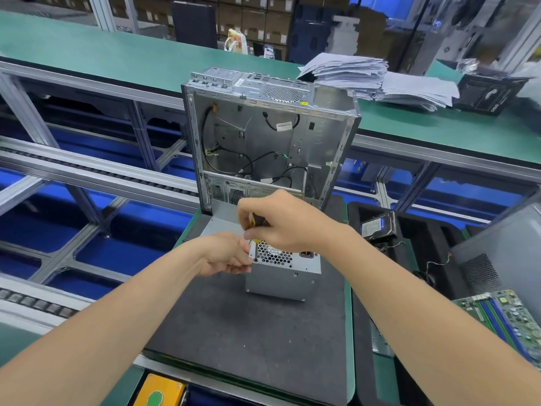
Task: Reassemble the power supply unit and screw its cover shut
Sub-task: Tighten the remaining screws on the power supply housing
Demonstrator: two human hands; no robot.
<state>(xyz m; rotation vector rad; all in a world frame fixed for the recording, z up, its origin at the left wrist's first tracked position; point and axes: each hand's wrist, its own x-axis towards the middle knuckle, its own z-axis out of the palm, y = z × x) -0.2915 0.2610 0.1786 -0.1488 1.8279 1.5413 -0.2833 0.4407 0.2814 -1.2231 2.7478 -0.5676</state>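
The grey metal power supply unit [285, 273] stands on the dark foam mat [248, 332], its honeycomb fan grille facing up toward me. My right hand [281, 221] grips a screwdriver with a yellow and black handle [255, 222], held upright over the unit's upper left corner. My left hand [227, 253] sits against that same corner, fingers curled at the edge beside a dark screw hole. The screwdriver's tip is hidden behind my fingers.
An open, empty computer case [269, 136] stands upright right behind the unit. A hard drive [376, 225] lies in a black tray to the right, and a green motherboard [506, 315] at the far right. Stacked papers [380, 80] lie on the far green bench.
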